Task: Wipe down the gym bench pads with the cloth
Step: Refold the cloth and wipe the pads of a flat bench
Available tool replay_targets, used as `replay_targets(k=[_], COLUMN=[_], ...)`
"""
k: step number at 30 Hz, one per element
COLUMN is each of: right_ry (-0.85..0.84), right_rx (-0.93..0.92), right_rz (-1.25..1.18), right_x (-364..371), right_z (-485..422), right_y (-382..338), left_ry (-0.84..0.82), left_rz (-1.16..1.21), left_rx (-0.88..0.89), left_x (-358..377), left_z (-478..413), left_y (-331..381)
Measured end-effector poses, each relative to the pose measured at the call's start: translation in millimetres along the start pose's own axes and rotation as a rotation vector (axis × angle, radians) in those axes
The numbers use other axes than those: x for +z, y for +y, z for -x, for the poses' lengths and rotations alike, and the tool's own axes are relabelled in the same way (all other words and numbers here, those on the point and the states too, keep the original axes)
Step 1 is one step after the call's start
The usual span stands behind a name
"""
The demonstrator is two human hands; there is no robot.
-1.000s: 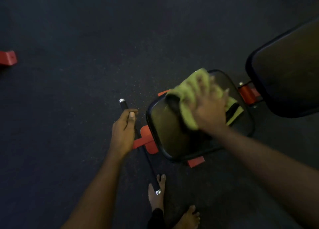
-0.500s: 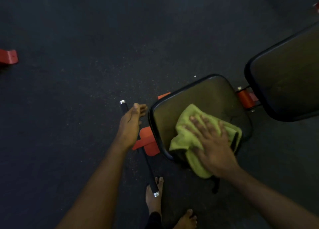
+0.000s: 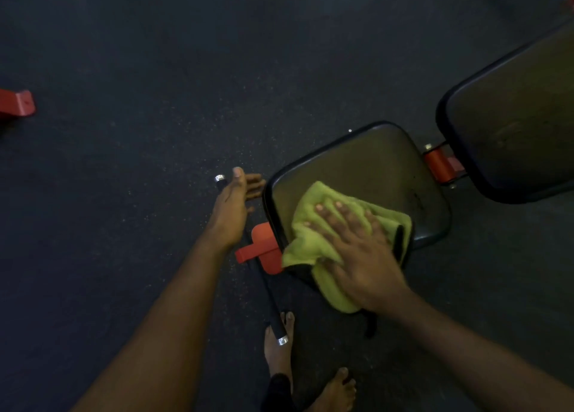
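Observation:
A yellow-green cloth [image 3: 310,213] lies crumpled on the near half of the black seat pad [image 3: 366,160] and hangs over its near edge. My right hand [image 3: 354,244] presses flat on the cloth, fingers spread and straight. My left hand [image 3: 231,206] hovers left of the seat pad, fingers straight, above the black foot bar [image 3: 273,306]; it holds nothing. The larger black back pad [image 3: 515,126] rises at the right edge.
Red frame parts show under the seat front [image 3: 261,250] and at the hinge [image 3: 439,165] between the pads. Another red bracket [image 3: 18,102] sits at the far left. My bare feet [image 3: 279,355] stand by the bar's chrome end on dark rubber floor.
My right hand has dragged the cloth from the far part of the seat pad toward its near edge. My left hand has lifted off the foot bar and its fingers have straightened.

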State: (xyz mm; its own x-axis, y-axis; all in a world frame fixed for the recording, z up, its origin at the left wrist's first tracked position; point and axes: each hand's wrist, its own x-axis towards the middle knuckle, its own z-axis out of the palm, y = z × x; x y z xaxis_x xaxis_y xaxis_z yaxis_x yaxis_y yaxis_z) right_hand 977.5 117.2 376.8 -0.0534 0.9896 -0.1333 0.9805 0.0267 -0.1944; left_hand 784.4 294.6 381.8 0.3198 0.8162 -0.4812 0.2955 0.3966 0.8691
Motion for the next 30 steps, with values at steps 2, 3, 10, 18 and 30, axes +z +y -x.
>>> replay_targets(k=[2, 3, 10, 18, 30], right_ry=[0.035, 0.078, 0.11, 0.248, 0.268], right_rx=[0.084, 0.183, 0.18, 0.555, 0.61], right_rz=[-0.01, -0.026, 0.033, -0.195, -0.192], right_x=[-6.0, -10.0, 4.6, -6.3, 8.6], right_z=[-19.3, -44.1, -88.6, 4.2, 28.7], right_y=[34.1, 42.9, -36.5, 85.1, 60.3], left_ry=[-0.025, -0.028, 0.105, 0.026, 0.174], left_rz=[-0.032, -0.043, -0.068, -0.409, -0.589], left_rx=[0.021, 0.026, 0.066, 0.077, 0.161], left_x=[1.7, 0.9, 4.8, 36.5, 52.0], left_z=[2.3, 1.1, -4.8, -9.1, -27.6], left_y=[1.6, 1.6, -0.7, 21.8, 17.6])
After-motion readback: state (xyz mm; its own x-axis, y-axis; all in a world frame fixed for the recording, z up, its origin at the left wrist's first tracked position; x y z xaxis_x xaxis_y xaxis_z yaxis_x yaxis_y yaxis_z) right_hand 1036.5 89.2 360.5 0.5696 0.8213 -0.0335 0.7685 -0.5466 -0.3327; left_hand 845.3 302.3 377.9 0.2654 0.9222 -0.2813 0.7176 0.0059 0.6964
